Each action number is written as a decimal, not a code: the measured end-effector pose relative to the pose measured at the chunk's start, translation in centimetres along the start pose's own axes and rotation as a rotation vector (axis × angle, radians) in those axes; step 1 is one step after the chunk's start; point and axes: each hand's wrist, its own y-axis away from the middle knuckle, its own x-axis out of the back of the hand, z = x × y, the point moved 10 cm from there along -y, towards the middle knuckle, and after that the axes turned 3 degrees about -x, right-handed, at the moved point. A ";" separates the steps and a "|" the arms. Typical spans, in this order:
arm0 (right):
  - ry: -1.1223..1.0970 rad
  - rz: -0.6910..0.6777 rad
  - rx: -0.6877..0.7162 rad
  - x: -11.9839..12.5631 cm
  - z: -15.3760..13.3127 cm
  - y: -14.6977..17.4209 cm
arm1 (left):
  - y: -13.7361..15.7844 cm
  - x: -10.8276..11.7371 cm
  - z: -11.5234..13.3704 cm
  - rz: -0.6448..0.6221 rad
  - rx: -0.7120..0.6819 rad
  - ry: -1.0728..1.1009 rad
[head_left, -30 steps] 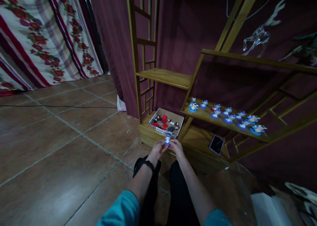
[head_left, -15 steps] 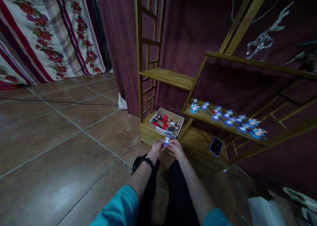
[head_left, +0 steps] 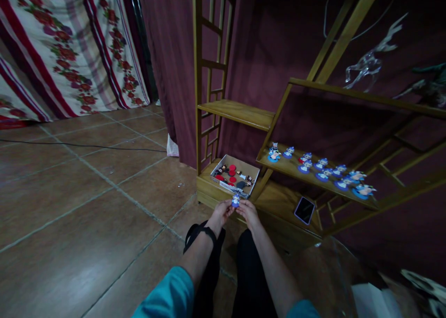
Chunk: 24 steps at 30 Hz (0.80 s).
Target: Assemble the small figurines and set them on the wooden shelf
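A small white and purple-blue figurine (head_left: 236, 200) on a round base stands upright between my fingertips. My left hand (head_left: 223, 211) grips its base from the left, and my right hand (head_left: 247, 210) closes on it from the right. Just beyond my hands, a shallow cardboard box (head_left: 256, 167) sits on the low wooden ledge, holding several dark-haired figurines and red discs. On the shelf (head_left: 262, 159) to the right, several similar figurines (head_left: 305, 166) stand in loose rows on blue and purple bases.
A tablet or phone (head_left: 304, 210) lies on the lower board at right. Above the figurines, a clear glass deer (head_left: 366, 66) stands on the upper shelf. A black cable (head_left: 104, 146) crosses the tiled floor. Dark trousered knees (head_left: 249, 262) are below my hands.
The view has shifted slightly, so the shelving appears a little lower. Both hands still hold the figurine in nearly the same place.
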 end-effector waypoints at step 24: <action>0.059 0.054 0.050 0.4 0.0 -0.9 | 0.6 -1.1 0.0 -0.089 0.013 -0.053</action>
